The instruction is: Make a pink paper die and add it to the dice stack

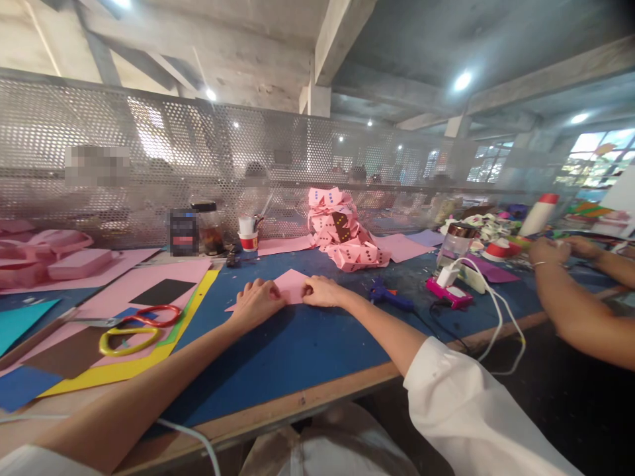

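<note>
Between my two hands is a piece of pink paper (291, 284), its top corner pointing away from me over the blue table mat (278, 357). My left hand (258, 301) pinches its left side, fingers curled. On the right side, my right hand (320, 291) grips the paper with fingers bent and pressed together. A dark blue glue gun (391, 295) lies to the right of my right hand. Beyond the paper rises a pile of pink folded paper pieces (337, 225) with dotted patterns. Scissors (139, 330) with red and yellow handles rest on coloured sheets to my left.
A magenta power strip (449, 293) with a white plug and cable sits at right. A glass jar (212, 228) and a paper cup (248, 237) stand by the perforated metal screen (278, 145). Another person's arms (565, 291) work at far right. Pink boxes (79, 263) lie at left.
</note>
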`<state>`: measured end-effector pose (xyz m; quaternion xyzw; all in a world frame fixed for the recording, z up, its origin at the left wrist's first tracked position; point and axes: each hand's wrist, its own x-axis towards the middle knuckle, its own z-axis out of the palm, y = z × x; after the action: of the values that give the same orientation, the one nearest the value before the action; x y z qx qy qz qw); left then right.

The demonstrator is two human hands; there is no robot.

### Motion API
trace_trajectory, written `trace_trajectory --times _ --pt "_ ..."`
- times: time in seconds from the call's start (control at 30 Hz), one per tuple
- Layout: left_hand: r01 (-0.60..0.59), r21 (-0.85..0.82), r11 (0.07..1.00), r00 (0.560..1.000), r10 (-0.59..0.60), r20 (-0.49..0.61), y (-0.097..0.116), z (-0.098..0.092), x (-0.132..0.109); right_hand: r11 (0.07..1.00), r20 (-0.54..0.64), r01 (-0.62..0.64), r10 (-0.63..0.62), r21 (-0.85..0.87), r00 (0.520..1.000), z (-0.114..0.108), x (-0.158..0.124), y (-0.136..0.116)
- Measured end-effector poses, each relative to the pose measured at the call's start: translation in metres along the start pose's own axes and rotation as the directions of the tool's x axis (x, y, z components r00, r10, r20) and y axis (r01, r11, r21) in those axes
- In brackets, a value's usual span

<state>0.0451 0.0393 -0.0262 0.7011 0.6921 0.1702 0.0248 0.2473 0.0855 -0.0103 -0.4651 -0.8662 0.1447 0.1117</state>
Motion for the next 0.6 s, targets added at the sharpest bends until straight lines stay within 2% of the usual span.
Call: trace_trajectory --times 0.4,0.6 --pt "0.015 -0.058 0.998 0.998 -0.011 0.057 -0.016 -0.005 0.009 0.997 0.047 0.048 -0.051 0.058 0.998 -0.006 -0.001 0.009" --pt "-0.014 -0.101 0.995 0.997 0.022 0.079 -0.021 -0.01 0.012 0.994 0.064 0.066 -0.072 0.085 0.995 -0.009 -0.001 0.019"
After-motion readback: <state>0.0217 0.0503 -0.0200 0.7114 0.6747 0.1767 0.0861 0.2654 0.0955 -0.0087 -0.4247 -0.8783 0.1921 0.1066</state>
